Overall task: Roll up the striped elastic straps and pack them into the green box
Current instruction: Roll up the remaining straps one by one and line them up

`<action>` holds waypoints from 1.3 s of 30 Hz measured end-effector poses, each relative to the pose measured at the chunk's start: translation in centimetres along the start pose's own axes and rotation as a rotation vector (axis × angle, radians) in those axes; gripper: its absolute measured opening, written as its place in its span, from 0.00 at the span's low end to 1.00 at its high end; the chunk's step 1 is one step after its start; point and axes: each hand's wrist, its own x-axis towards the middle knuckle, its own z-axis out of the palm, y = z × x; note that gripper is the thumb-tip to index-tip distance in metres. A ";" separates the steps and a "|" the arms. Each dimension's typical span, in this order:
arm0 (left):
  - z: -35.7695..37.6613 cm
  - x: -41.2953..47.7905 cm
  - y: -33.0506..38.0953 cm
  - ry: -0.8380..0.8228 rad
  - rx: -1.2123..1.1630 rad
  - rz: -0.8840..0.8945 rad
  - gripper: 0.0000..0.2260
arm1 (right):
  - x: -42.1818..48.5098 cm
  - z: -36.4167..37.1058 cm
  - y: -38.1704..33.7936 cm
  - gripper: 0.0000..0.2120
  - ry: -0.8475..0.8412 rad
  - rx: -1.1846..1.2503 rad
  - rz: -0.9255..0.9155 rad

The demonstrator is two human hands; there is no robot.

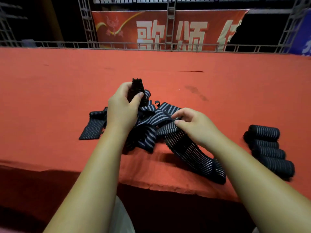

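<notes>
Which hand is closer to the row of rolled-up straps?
Right. The right hand sits left of the rolled straps; the left hand is farther left, beyond the loose pile.

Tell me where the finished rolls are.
Head view: the finished rolls lie in a row on the red cloth at the far right, near its front edge, apart from the loose straps by the right hand.

The red banner (158,17) at twelve o'clock bears large pale characters, 歌颂. A third is torn and unreadable.
</notes>
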 end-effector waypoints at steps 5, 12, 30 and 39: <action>-3.4 4.6 4.6 0.066 -0.062 0.038 0.13 | 0.4 -2.8 -4.5 0.14 0.101 0.299 0.099; -9.4 10.2 11.8 0.119 -0.085 0.100 0.12 | 0.2 -4.7 -8.4 0.15 0.039 0.531 0.086; -12.6 8.3 21.2 -0.118 -0.336 0.049 0.06 | -4.2 -10.4 -17.0 0.08 0.111 0.765 -0.165; -8.9 3.0 22.2 -0.174 -0.186 0.201 0.14 | -5.3 -11.3 -17.6 0.10 0.121 0.864 -0.131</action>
